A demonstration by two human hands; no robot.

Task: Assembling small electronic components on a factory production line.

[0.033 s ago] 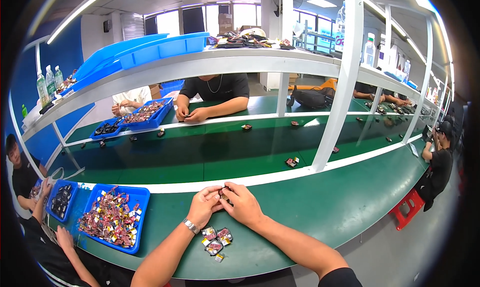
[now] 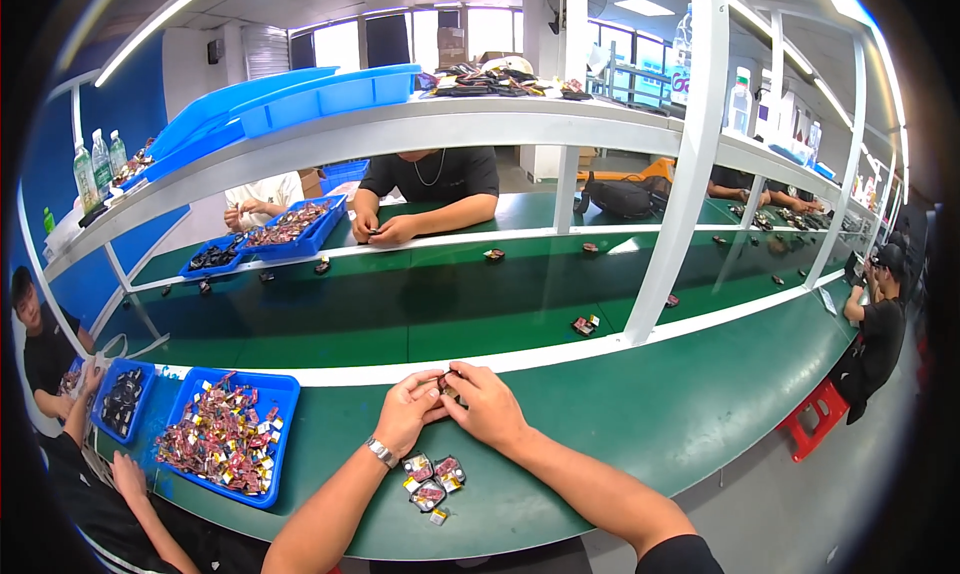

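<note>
My left hand (image 2: 404,411) and my right hand (image 2: 487,408) meet over the green worktop, fingers closed around one small dark part (image 2: 446,390). The fingers cover most of it, so its exact kind cannot be made out. A metal-banded watch is on my left wrist. Between my forearms lies a small group of black casings (image 2: 428,494) with reddish boards and yellow-and-white pieces in them. One loose yellow-and-white piece (image 2: 438,517) rests just below the group.
Left of me a blue tray (image 2: 292,414) holds many reddish parts with yellow-and-white pieces; a smaller blue tray (image 2: 143,414) holds black casings. Beyond a white rail, a green conveyor belt (image 2: 470,314) carries scattered parts. A white post (image 2: 668,234) rises ahead. Other people sit around the line.
</note>
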